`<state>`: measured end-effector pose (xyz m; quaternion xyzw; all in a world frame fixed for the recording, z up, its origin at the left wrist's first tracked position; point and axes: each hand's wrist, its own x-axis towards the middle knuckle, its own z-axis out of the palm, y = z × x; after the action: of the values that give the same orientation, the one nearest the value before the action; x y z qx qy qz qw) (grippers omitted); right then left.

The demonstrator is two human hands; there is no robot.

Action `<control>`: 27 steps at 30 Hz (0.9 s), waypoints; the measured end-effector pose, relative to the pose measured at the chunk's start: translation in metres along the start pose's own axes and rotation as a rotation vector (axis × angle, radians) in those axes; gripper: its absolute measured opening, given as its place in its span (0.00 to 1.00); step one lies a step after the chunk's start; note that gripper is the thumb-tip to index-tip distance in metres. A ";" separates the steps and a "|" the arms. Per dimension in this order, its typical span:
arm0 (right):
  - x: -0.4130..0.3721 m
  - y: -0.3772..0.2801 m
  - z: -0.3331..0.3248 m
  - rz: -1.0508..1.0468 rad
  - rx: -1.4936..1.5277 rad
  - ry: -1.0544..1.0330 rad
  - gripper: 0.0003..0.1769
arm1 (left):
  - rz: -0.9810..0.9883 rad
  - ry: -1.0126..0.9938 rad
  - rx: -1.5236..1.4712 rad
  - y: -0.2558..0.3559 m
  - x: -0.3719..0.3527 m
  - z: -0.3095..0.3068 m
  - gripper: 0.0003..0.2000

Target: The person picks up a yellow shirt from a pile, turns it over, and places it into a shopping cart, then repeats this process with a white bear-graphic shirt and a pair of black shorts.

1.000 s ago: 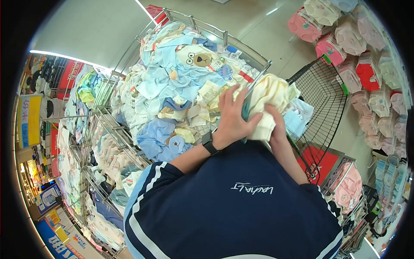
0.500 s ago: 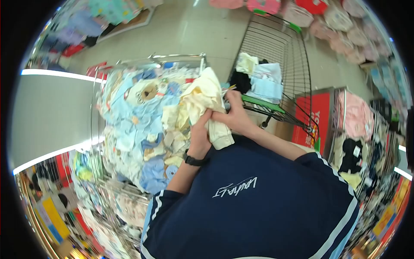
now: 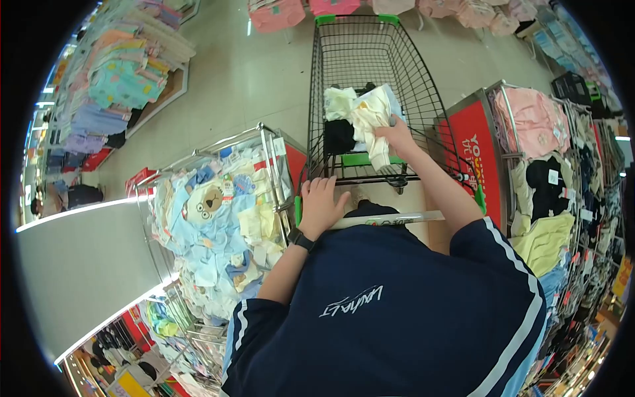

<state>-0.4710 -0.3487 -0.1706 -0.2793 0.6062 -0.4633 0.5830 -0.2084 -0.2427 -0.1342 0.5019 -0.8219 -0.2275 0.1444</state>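
While the right hand (image 3: 397,137), fingers curled, is gripping the cream garment (image 3: 372,118) inside the shopping cart (image 3: 370,47), perhaps controlling loose folds, the left hand (image 3: 323,205) is lying spread-fingered near the handle (image 3: 417,217), seemingly steadying; it is visibly holding nothing.

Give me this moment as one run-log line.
right hand: holds cream garment over cart | left hand: fingers spread, by cart's near-left corner, contact unclear | in cart: black item
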 end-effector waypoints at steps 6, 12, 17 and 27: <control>0.092 0.097 -0.071 0.222 -0.106 0.128 0.32 | -0.025 -0.007 -0.003 0.008 0.006 -0.002 0.20; 0.187 0.155 -0.072 0.204 -0.015 0.175 0.30 | -0.081 -0.037 -0.008 0.015 0.015 -0.005 0.18; 0.249 0.179 -0.040 0.092 -0.148 0.243 0.28 | -0.152 -0.069 -0.025 0.022 0.021 -0.003 0.17; 0.264 0.136 0.038 0.063 -0.042 0.030 0.45 | -0.197 -0.068 -0.002 0.035 0.022 0.003 0.15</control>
<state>-0.4501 -0.5329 -0.4055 -0.2650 0.6330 -0.4360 0.5822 -0.2466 -0.2481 -0.1186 0.5719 -0.7729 -0.2583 0.0940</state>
